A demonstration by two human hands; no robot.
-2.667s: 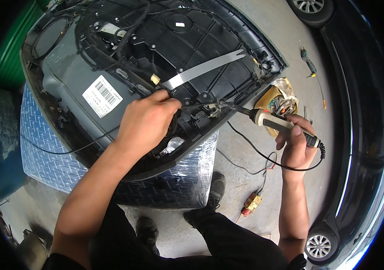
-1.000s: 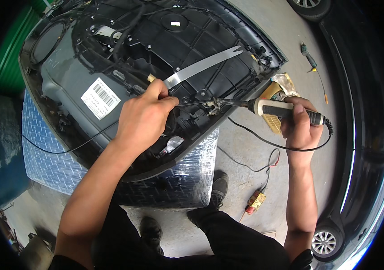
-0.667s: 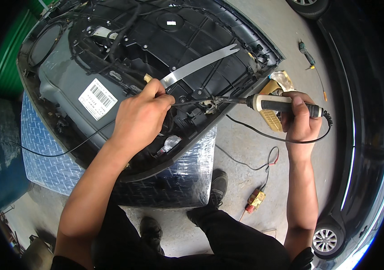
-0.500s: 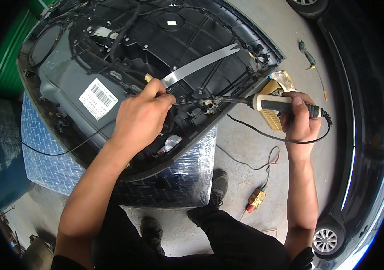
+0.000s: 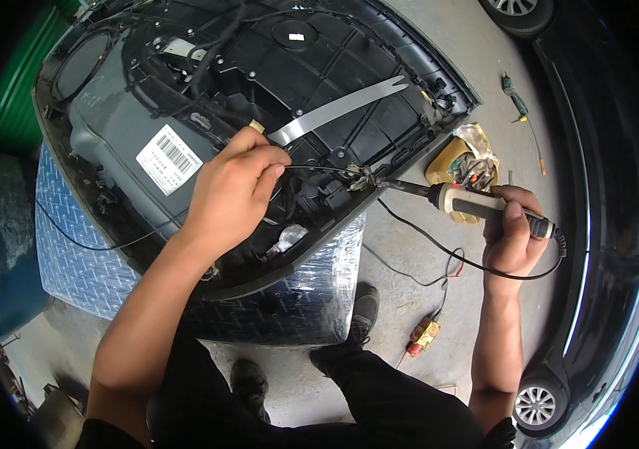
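Note:
A black car door panel (image 5: 334, 75) lies with its inner side up. In my right hand (image 5: 512, 233), fingers closed round its grip, is a soldering iron (image 5: 469, 202) with a black and pale handle. Its shaft points left to the panel's right edge; a dark clump (image 5: 364, 178) there hides the tip. My left hand (image 5: 237, 176) is closed in a pinch over the panel, on a thin wire (image 5: 308, 168) that runs right toward that clump. A dark wire (image 5: 136, 241) also leads left from under this hand. A flat forked metal pry bar (image 5: 342, 110) rests on the panel beside my left hand.
A film-wrapped, blue-patterned support (image 5: 274, 322) carries the panel. Right of it stands a yellow container (image 5: 443, 163) of metal pieces. A yellow-and-red tool (image 5: 424, 334) with a cable, and a green-handled tool (image 5: 514, 97), lie on the floor. A dark car (image 5: 604, 172) borders the right.
My right hand has moved down and slightly right, tilting the soldering iron so its handle sits lower. My left hand stays pinched on the wire. The view has shifted slightly.

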